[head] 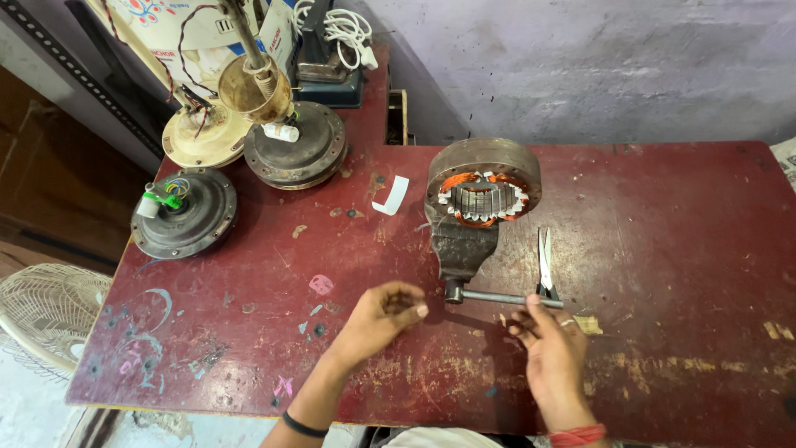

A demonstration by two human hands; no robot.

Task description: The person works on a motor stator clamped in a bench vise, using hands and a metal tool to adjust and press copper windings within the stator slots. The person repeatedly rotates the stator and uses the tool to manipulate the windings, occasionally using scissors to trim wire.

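Left hand (377, 319) hovered with fingers loosely curled and empty, right hand (551, 348) spread wide by the vise handle (497, 297), while the heavy, rigid stator (482, 182) sat clamped at twelve o'clock on the tabletop (663, 249), best gripped by its steel rim

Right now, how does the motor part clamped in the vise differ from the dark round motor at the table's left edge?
The clamped stator stands on edge in the vise, while the dark motor lies flat on the red table. The stator is open, showing copper windings and white slot papers; the dark motor is closed, with coloured wires on top. Both are round, worn metal.
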